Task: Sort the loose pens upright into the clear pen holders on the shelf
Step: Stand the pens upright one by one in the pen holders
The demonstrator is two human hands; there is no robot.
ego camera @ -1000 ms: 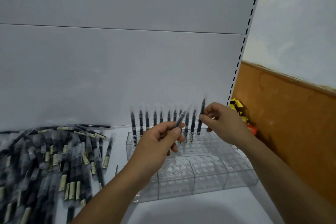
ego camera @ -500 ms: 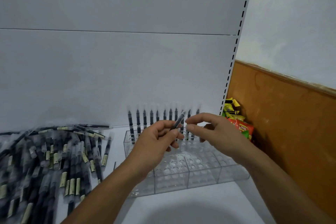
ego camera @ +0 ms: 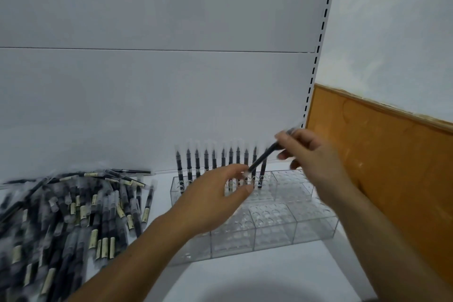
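My right hand (ego camera: 310,154) pinches a black pen (ego camera: 263,157) near its upper end; the pen slants down to the left over the clear pen holders (ego camera: 272,225). Its lower, clear-capped end lies just by the fingertips of my left hand (ego camera: 218,197), whose fingers are spread and loosely bent with nothing in them. Several black pens (ego camera: 213,162) stand upright in the holders' back row, and the other round holes show empty. A big pile of loose pens (ego camera: 73,206) lies on the white shelf (ego camera: 245,274) to the left.
The shelf's white back panel rises right behind the holders. A slotted white upright (ego camera: 316,68) marks its right end, with an orange-brown wall panel (ego camera: 382,159) beyond. The holders reach close to the shelf's right edge.
The pen has passed from my left hand to my right hand, which has lifted it up and to the right. My left fingers have opened.
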